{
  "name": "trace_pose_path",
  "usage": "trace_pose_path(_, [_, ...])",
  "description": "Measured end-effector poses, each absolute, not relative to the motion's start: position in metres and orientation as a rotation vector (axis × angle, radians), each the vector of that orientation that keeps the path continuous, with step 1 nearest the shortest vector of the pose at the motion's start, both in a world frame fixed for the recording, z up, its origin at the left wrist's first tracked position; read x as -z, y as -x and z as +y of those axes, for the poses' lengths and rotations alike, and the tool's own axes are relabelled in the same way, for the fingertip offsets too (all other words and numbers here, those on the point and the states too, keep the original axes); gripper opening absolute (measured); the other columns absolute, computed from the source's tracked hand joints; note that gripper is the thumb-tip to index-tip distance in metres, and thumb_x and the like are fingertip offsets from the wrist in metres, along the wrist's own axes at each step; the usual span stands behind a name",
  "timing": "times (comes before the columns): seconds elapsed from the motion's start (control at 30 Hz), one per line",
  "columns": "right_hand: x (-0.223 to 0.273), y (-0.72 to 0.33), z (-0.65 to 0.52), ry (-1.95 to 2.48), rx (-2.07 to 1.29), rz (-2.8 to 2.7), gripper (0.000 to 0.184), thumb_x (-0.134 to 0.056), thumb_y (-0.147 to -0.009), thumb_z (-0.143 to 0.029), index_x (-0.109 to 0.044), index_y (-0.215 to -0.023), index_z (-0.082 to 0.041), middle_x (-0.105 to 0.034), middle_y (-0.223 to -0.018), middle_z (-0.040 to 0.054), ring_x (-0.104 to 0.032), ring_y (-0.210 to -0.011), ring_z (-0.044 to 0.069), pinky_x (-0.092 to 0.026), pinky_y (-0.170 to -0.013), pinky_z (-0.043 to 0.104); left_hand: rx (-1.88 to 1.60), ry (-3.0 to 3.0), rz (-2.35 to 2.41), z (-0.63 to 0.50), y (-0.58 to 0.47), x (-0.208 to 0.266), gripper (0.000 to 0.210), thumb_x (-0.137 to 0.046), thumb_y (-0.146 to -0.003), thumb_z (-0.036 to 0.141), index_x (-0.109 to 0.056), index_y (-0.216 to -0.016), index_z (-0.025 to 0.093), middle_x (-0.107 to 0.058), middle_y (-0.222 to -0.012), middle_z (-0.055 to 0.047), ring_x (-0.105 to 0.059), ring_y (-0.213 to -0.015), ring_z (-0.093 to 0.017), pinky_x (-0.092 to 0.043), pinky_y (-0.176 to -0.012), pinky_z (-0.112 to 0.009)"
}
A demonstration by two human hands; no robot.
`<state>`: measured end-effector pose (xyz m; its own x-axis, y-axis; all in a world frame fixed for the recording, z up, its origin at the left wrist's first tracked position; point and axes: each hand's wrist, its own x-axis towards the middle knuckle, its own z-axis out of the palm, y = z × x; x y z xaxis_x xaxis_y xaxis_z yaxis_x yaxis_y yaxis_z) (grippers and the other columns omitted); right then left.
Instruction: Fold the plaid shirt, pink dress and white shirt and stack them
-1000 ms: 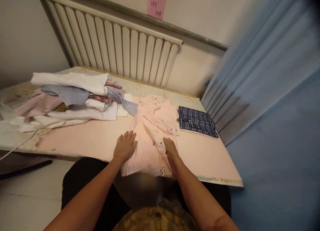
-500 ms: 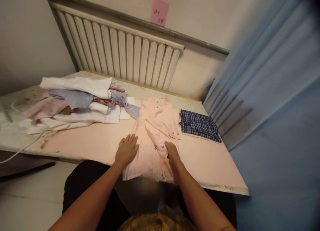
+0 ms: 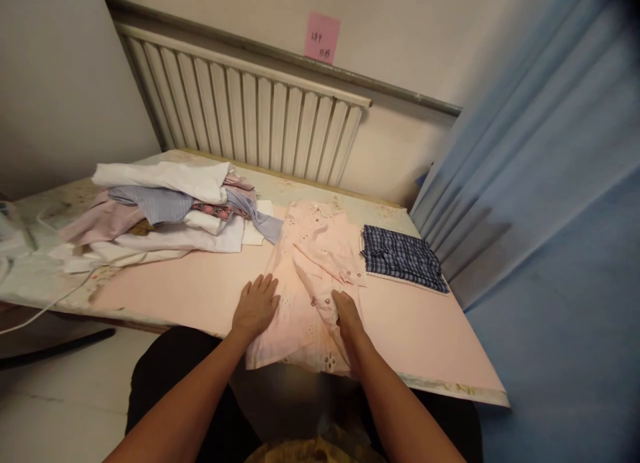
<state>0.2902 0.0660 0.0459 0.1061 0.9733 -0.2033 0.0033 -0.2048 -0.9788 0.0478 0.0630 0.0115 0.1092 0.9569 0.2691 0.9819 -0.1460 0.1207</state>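
Observation:
A pale pink blouse (image 3: 300, 269) with cut-out embroidery lies in front of me, its sleeves folded across the middle. Its lower hem reaches the near edge of the table. My left hand (image 3: 257, 306) rests flat on the blouse's left side, fingers spread. On the opposite side, the curled fingers of my right hand (image 3: 347, 313) grip the fabric near a sleeve end; the fingertips are partly hidden. To the right of the blouse sits a folded dark blue checked garment (image 3: 403, 257), on top of a pale piece of cloth.
A heap of loose clothes (image 3: 165, 213), white, grey-blue and pinkish, lies at the left of the table (image 3: 160, 283). A white cord (image 3: 47, 309) hangs over the left front edge. Behind stands a radiator (image 3: 250, 109); a blue curtain (image 3: 540, 203) borders the right side.
The camera view has shifted slightly, so the scene sits a little lower. Both hands keep their places on the blouse.

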Motion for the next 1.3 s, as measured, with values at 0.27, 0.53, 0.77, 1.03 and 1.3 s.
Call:
trace_pose_path(0.27, [-0.049, -0.291, 0.068, 1.359, -1.296, -1.104, 0.023, -0.051, -0.077, -0.043, -0.042, -0.068, -0.024, -0.043, -0.057, -0.0061, -0.036, -0.051, 0.012, -0.031, -0.046, 0.024, 0.420, 2.272, -1.967, 0.064, -0.046, -0.012, 0.048, -0.037, -0.093, 0.036, -0.046, -0.138, 0.019, -0.044, -0.147, -0.010, -0.033, -0.137, -0.027, -0.024, -0.110, -0.048])
trace_pose_path(0.53, [-0.042, -0.288, 0.067, 1.370, -1.203, -1.251, 0.026, -0.044, -0.084, -0.044, -0.047, -0.070, -0.022, -0.047, -0.058, -0.0052, -0.043, -0.055, 0.013, -0.035, -0.052, 0.024, 0.488, 2.271, -1.955, 0.064, -0.045, -0.011, 0.047, -0.038, -0.093, 0.035, -0.048, -0.136, 0.020, -0.046, -0.145, -0.009, -0.035, -0.137, -0.027, -0.025, -0.110, -0.049])
trace_pose_path(0.77, [-0.045, -0.281, 0.045, 1.288, -1.004, -1.653, 0.020, -0.063, -0.077, -0.033, -0.069, -0.089, -0.019, -0.068, -0.092, 0.0032, -0.060, -0.093, 0.021, -0.044, -0.088, 0.032, 0.504, 2.263, -1.928, 0.064, -0.044, -0.010, 0.046, -0.038, -0.093, 0.035, -0.049, -0.135, 0.020, -0.047, -0.144, -0.010, -0.035, -0.136, -0.027, -0.026, -0.110, -0.048])
trace_pose_path(1.03, [-0.052, -0.279, 0.050, 1.217, -0.645, -1.897, 0.028, -0.046, -0.092, -0.028, -0.069, -0.106, -0.021, -0.070, -0.107, 0.0059, -0.063, -0.103, 0.020, -0.048, -0.095, 0.037, 0.462, 2.247, -1.932, 0.064, -0.044, -0.009, 0.047, -0.036, -0.094, 0.034, -0.049, -0.136, 0.018, -0.046, -0.145, -0.010, -0.035, -0.136, -0.028, -0.026, -0.110, -0.049])
trace_pose_path(1.3, [-0.021, -0.263, 0.069, 1.196, -0.153, -2.296, 0.043, -0.054, -0.090, -0.026, -0.052, -0.132, -0.017, -0.044, -0.145, 0.0135, -0.031, -0.139, 0.028, -0.027, -0.112, 0.054, 0.503, 2.265, -1.922, 0.065, -0.042, -0.009, 0.047, -0.037, -0.093, 0.036, -0.050, -0.136, 0.019, -0.047, -0.144, -0.010, -0.036, -0.136, -0.028, -0.026, -0.110, -0.049])
